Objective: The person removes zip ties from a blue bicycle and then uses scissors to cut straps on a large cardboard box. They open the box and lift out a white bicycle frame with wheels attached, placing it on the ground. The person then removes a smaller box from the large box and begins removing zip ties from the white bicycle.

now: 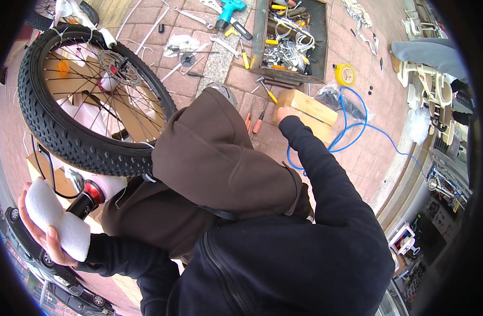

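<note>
At the lower left, my left hand (56, 247) grips a folded white foam sheet (57, 221) between thumb and fingers. The foam lies against the end of a black tube with a red collar (94, 193). Just above is a bicycle wheel (85, 156) with a knobby tyre, spokes and a disc brake rotor (116, 68). On the right, my right hand (283, 113) touches the left end of a taped cardboard box (310, 110). Its fingers are partly hidden, so whether it grips the box is unclear.
A metal toolbox (257, 51) holds tools and cable ties. Around it on the paving lie a teal cordless drill (227, 14), wrenches (194, 17), screwdrivers (259, 121), a hammer (268, 91) and yellow tape (345, 75). A blue hose (364, 126) loops beside the box. Another person's leg (423, 57) is at right.
</note>
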Demonstrator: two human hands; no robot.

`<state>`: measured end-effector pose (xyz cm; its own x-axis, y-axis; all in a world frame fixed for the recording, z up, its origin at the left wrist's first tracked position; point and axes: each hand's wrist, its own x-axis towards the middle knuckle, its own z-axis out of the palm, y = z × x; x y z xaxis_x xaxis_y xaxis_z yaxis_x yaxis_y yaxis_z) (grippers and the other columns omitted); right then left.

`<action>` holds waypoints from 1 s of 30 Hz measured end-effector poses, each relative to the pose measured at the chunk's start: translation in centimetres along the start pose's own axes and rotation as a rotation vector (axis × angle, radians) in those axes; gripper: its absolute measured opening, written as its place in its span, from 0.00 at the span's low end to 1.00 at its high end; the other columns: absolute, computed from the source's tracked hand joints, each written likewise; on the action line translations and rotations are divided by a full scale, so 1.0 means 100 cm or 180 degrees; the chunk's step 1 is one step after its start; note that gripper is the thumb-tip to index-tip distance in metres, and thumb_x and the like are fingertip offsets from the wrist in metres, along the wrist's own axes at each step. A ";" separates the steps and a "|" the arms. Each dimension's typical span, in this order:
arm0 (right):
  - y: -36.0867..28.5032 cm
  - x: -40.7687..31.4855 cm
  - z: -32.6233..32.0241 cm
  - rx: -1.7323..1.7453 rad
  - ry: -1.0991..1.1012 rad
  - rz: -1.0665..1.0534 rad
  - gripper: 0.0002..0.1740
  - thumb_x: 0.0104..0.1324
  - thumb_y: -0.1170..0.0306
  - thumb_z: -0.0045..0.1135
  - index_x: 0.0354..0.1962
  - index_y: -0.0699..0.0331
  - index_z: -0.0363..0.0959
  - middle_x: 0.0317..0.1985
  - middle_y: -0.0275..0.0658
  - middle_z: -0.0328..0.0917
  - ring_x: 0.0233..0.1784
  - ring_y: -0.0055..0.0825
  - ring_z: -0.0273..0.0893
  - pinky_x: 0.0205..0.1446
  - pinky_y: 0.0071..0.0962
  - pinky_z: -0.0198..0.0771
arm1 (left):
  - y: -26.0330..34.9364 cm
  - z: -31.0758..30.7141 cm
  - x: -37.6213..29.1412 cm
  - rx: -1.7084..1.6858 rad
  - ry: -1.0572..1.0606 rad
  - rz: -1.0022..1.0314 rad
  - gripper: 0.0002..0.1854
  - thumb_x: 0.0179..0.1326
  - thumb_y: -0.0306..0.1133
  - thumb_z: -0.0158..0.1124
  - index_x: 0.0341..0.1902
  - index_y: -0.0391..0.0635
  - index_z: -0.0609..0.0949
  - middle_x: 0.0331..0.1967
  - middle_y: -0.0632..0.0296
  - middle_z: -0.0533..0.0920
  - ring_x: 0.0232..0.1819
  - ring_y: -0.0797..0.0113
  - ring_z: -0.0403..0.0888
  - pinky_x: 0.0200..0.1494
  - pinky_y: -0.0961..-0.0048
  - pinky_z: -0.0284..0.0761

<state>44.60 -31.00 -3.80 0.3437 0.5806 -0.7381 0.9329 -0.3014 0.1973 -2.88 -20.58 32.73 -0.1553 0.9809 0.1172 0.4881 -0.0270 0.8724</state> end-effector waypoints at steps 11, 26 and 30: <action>-0.086 0.084 0.225 0.3515 0.0472 0.0136 0.22 0.55 0.60 0.53 0.43 0.67 0.71 0.35 0.51 0.76 0.39 0.38 0.77 0.31 0.35 0.71 | 0.016 0.010 -0.002 -0.0837 0.0375 0.0219 0.40 0.32 0.46 0.62 0.52 0.35 0.68 0.46 0.48 0.68 0.54 0.51 0.67 0.57 0.61 0.60; -0.046 0.018 0.112 0.3126 -0.0093 0.0086 0.15 0.58 0.64 0.57 0.33 0.69 0.67 0.28 0.37 0.71 0.34 0.22 0.70 0.39 0.19 0.65 | 0.019 -0.006 0.009 -0.0829 -0.0023 0.0585 0.34 0.27 0.43 0.64 0.44 0.38 0.74 0.40 0.47 0.70 0.46 0.56 0.70 0.51 0.63 0.64; -0.046 0.008 0.008 0.4617 -0.0539 -0.0540 0.15 0.56 0.69 0.59 0.37 0.68 0.66 0.33 0.37 0.71 0.37 0.22 0.71 0.42 0.18 0.66 | 0.011 -0.013 0.019 -0.1006 -0.0355 0.0915 0.33 0.26 0.43 0.65 0.43 0.39 0.76 0.38 0.48 0.70 0.45 0.54 0.70 0.59 0.56 0.56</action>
<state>40.51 -29.77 -5.77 0.1318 0.6228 -0.7712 0.0018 -0.7781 -0.6281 -3.78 -19.01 34.49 0.0504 0.9392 0.3397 0.2084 -0.3425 0.9161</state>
